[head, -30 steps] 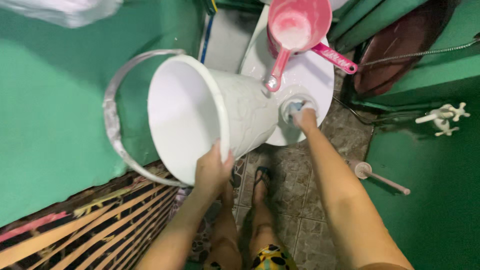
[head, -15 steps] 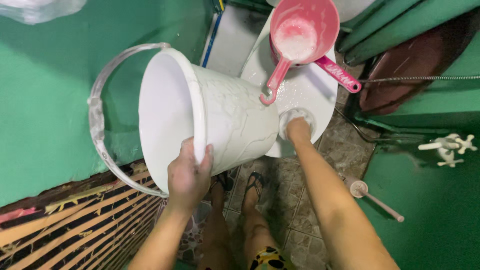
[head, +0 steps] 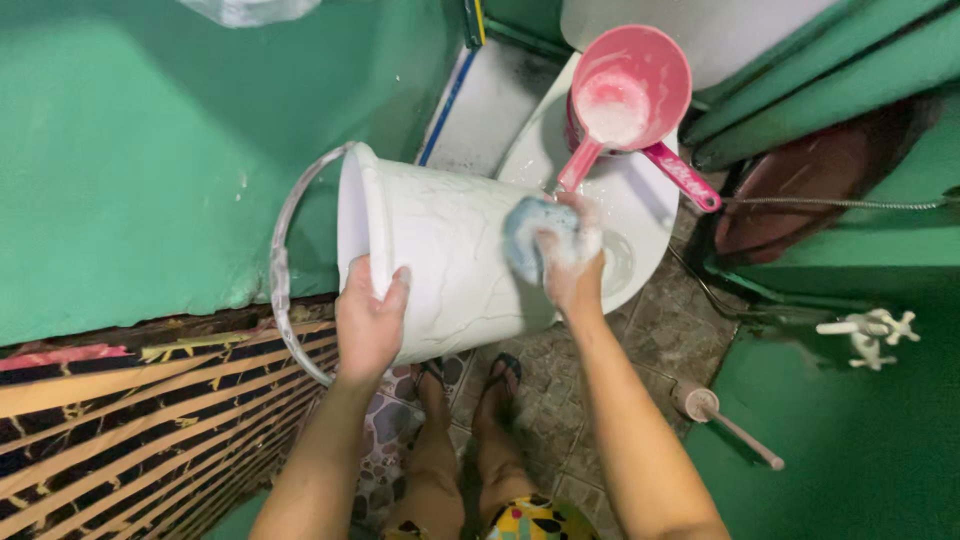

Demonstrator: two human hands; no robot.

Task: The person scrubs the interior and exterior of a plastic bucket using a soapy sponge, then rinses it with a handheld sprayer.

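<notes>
Green-walled washroom, left hand (head: pixel 368 325) fingers clamped on white bucket (head: pixel 450 260) rim, right hand (head: pixel 572 265) fingers gripping soapy sponge (head: pixel 528 232) against its side

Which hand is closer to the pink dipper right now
Right. The right hand, holding a soapy sponge against the white bucket, sits just below the pink dipper handle; the left hand grips the bucket's rim, farther away.

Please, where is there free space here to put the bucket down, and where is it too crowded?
Bare tiled floor lies between the white basin and the green wall at right, up to the plunger-like tool. The basin is crowded: pink dippers sit there. Left hand grips the white bucket; right hand presses a sponge to it.
</notes>
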